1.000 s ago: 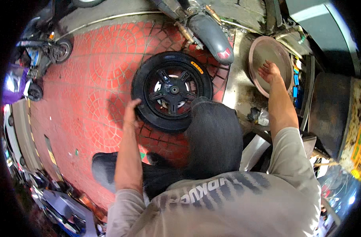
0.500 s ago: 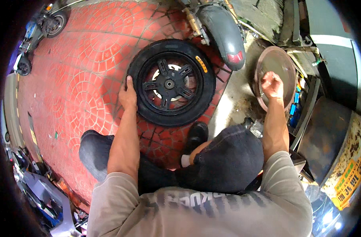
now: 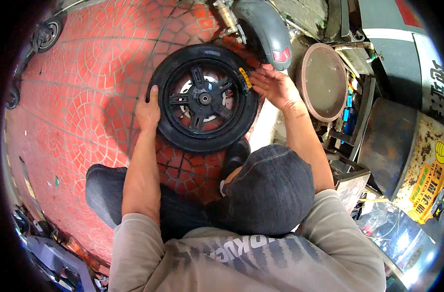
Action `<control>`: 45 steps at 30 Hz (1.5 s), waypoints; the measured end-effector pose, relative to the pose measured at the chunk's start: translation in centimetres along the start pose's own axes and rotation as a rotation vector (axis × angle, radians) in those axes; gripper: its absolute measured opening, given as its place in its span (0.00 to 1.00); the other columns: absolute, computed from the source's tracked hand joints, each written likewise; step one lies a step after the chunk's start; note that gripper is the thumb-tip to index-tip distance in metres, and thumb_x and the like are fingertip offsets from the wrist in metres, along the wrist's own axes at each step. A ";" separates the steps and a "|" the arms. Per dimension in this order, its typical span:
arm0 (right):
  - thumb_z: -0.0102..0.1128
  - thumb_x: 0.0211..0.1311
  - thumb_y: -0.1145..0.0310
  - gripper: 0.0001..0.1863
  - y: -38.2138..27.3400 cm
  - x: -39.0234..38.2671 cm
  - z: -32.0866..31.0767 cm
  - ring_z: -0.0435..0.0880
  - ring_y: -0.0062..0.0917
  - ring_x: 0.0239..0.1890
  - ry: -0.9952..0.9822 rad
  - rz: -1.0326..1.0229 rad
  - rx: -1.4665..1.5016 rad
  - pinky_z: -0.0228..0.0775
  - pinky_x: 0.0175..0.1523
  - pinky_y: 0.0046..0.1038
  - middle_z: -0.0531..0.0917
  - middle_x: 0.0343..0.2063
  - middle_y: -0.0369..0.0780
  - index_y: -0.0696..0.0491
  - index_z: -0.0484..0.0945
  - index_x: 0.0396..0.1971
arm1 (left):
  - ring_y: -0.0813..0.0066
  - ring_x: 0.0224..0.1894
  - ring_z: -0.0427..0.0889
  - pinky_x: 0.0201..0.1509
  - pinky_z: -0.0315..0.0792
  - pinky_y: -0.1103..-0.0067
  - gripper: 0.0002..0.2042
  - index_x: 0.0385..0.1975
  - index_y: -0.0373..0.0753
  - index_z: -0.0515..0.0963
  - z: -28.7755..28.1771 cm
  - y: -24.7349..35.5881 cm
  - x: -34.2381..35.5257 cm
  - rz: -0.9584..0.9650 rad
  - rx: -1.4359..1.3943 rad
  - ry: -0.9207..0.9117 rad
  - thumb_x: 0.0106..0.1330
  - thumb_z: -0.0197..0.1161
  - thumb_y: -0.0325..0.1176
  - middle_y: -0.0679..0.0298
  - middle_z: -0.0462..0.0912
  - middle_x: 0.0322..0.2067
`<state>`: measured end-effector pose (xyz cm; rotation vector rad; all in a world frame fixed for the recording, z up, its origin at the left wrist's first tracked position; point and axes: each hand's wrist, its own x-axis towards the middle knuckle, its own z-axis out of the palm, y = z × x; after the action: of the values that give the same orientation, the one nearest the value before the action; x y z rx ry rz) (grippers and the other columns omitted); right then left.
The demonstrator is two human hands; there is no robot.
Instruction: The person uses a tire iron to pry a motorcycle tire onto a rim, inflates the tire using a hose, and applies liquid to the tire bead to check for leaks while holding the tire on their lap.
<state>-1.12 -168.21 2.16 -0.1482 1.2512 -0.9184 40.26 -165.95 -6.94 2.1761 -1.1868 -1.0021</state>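
A motor-scooter wheel [image 3: 205,99] with a black tyre, a black spoked rim and a pale brake disc behind the spokes is in front of me. My left hand [image 3: 148,109] grips the tyre's left edge, thumb on the sidewall and the other fingers hidden behind it. Over at the tyre's right edge, my right hand [image 3: 276,88] is open, its fingers stretched toward a yellow label [image 3: 245,78] on the sidewall. Whether those fingertips touch the rubber, I cannot tell. Right of this hand stands a brown basin [image 3: 304,90] of cloudy water.
A scooter's grey rear mudguard [image 3: 266,31] with a red reflector juts in just beyond the wheel. Beside the basin are a metal rack [image 3: 360,121] and a rusty drum [image 3: 390,146]. Red patterned paving [image 3: 86,97] spreads to the left, with parked two-wheelers at the edges.
My right hand has left the basin and moved left to the tyre's right edge; its curled fingers are now stretched out. My left hand keeps its grip on the tyre.
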 end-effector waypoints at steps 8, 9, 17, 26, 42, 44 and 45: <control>0.54 0.74 0.67 0.12 -6.1 2.5 -18.9 0.85 0.32 0.31 0.749 -0.449 -0.035 0.81 0.37 0.32 0.85 0.34 0.42 0.56 0.81 0.48 | 0.42 0.62 0.82 0.67 0.72 0.63 0.36 0.62 0.34 0.81 -2.7 -1.0 1.6 0.059 0.040 -0.095 0.72 0.61 0.64 0.40 0.85 0.56; 0.54 0.74 0.65 0.14 -7.4 3.0 -21.6 0.83 0.31 0.32 0.804 -0.419 0.035 0.80 0.38 0.34 0.84 0.36 0.41 0.54 0.79 0.52 | 0.43 0.62 0.82 0.67 0.72 0.63 0.36 0.62 0.35 0.81 -2.1 -1.7 2.2 0.072 0.034 -0.082 0.72 0.60 0.64 0.40 0.85 0.56; 0.53 0.77 0.64 0.17 -7.2 2.1 -29.2 0.87 0.42 0.52 0.563 -0.329 0.509 0.84 0.52 0.43 0.85 0.52 0.48 0.57 0.76 0.57 | 0.45 0.62 0.82 0.67 0.70 0.62 0.35 0.61 0.38 0.83 -0.5 -0.2 4.8 -0.023 -0.041 -0.080 0.76 0.52 0.65 0.40 0.85 0.55; 0.62 0.70 0.61 0.15 -1.8 0.6 -7.4 0.91 0.38 0.43 -0.339 0.167 0.031 0.85 0.42 0.33 0.90 0.41 0.50 0.60 0.84 0.41 | 0.39 0.57 0.83 0.62 0.73 0.59 0.30 0.54 0.38 0.85 0.3 0.1 5.6 0.125 -0.057 -0.037 0.78 0.50 0.61 0.38 0.86 0.50; 0.59 0.72 0.61 0.15 -5.7 1.6 -11.7 0.88 0.31 0.34 0.515 -0.409 -0.348 0.80 0.41 0.33 0.88 0.36 0.42 0.57 0.84 0.46 | 0.46 0.47 0.86 0.57 0.75 0.62 0.31 0.49 0.36 0.86 -1.0 -2.8 4.2 0.093 -0.019 0.064 0.76 0.54 0.63 0.42 0.87 0.41; 0.58 0.73 0.61 0.16 -8.4 2.7 -16.3 0.88 0.34 0.38 0.659 -0.373 -0.232 0.80 0.43 0.38 0.86 0.41 0.42 0.54 0.79 0.53 | 0.48 0.43 0.85 0.55 0.75 0.64 0.30 0.47 0.35 0.86 -1.1 -3.0 3.9 0.064 -0.077 0.081 0.76 0.56 0.62 0.42 0.87 0.38; 0.57 0.74 0.61 0.18 -9.3 3.6 -19.7 0.87 0.35 0.41 0.696 -0.333 -0.135 0.80 0.44 0.40 0.85 0.45 0.43 0.53 0.77 0.58 | 0.48 0.41 0.85 0.54 0.75 0.64 0.30 0.46 0.34 0.86 -1.0 -2.7 3.7 0.073 -0.085 0.092 0.76 0.56 0.61 0.42 0.86 0.37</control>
<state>-22.73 -169.33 -2.26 -0.1514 1.9755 -1.2270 43.70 -167.66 -9.55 2.0748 -1.1521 -0.8960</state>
